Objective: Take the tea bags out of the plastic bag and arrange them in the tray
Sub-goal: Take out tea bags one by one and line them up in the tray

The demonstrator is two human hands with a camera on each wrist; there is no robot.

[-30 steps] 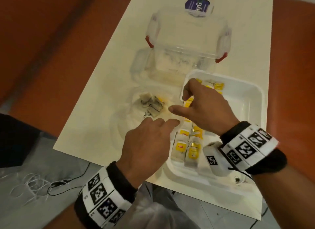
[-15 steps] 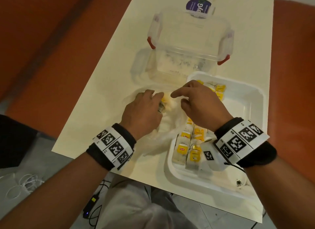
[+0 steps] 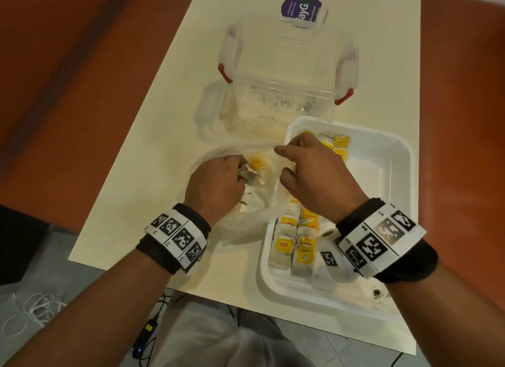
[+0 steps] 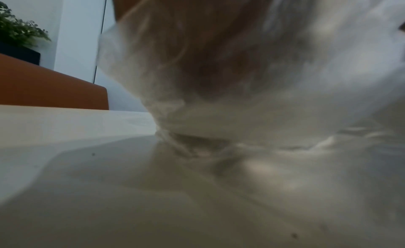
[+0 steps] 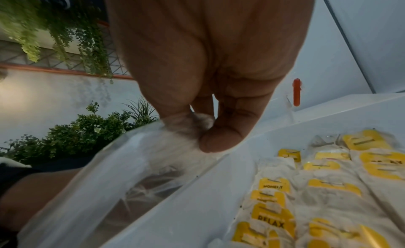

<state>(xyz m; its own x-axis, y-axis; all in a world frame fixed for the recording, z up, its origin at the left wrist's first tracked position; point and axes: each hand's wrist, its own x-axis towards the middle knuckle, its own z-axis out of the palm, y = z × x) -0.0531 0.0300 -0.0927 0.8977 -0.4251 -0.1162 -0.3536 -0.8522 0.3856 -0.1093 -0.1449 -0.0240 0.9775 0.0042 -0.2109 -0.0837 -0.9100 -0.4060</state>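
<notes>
A crumpled clear plastic bag [image 3: 246,221] lies on the table left of the white tray [image 3: 401,175]. My left hand [image 3: 237,170] is inside the bag's mouth, fingers curled round a tea bag [image 3: 257,161] with a yellow tag. My right hand [image 3: 281,161] pinches the bag's edge between thumb and fingers, just over the tray's left rim. In the right wrist view the right hand [image 5: 197,127] holds the film of the plastic bag [image 5: 122,165]. Rows of yellow-tagged tea bags [image 3: 295,243] lie along the tray's left side. The left wrist view shows only blurred plastic bag [image 4: 241,96].
A clear lidded container [image 3: 284,74] with red clips stands behind the tray, with a purple-labelled packet [image 3: 300,10] beyond it. The tray's right half [image 3: 369,202] holds nothing. The table's near edge [image 3: 164,273] runs under my wrists. Orange seating flanks the table.
My left hand has reached forward into the bag and closed on a tea bag. My right hand has come off the tray's tea bags and taken hold of the bag's edge.
</notes>
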